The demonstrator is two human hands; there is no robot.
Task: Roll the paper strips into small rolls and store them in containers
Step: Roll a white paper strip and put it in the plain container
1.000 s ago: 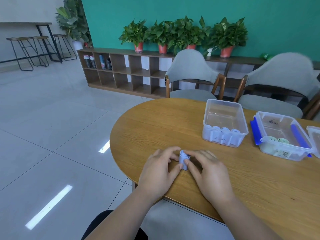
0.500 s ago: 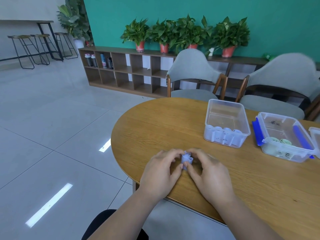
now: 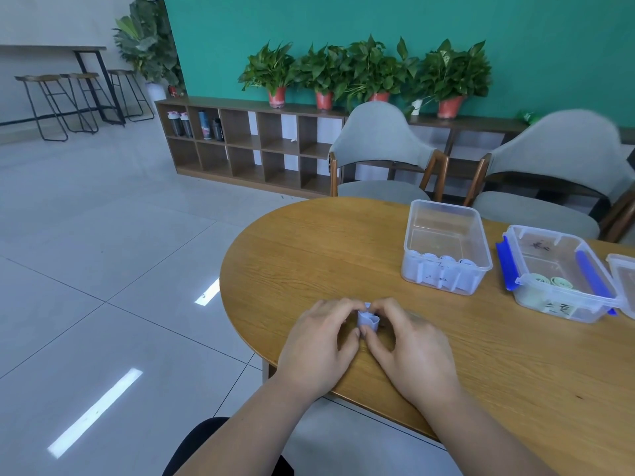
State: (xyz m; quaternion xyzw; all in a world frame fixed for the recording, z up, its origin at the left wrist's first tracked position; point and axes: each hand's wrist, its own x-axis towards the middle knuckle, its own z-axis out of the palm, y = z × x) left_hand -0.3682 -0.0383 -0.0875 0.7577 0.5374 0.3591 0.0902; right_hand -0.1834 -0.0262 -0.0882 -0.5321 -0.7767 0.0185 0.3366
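Note:
A pale blue paper roll (image 3: 367, 320) stands between my two hands above the wooden table (image 3: 309, 249). My left hand (image 3: 318, 345) pinches it from the left with thumb and fingers curled round it. My right hand (image 3: 412, 352) pinches it from the right the same way. The roll looks squashed into two loops at its top. A clear container (image 3: 446, 245) to the right holds several pale rolls at its near end. Further right, a clear box with blue clips (image 3: 556, 273) holds green rolls.
Part of another clear container (image 3: 623, 286) shows at the right edge. Two grey chairs (image 3: 381, 156) stand behind the table. A low wooden shelf (image 3: 247, 146) with potted plants runs along the green wall. The table's rounded end lies left of my hands.
My fingers have closed further round the roll and worked it, so it now looks pinched and lower between my hands. The hands stay in the same place.

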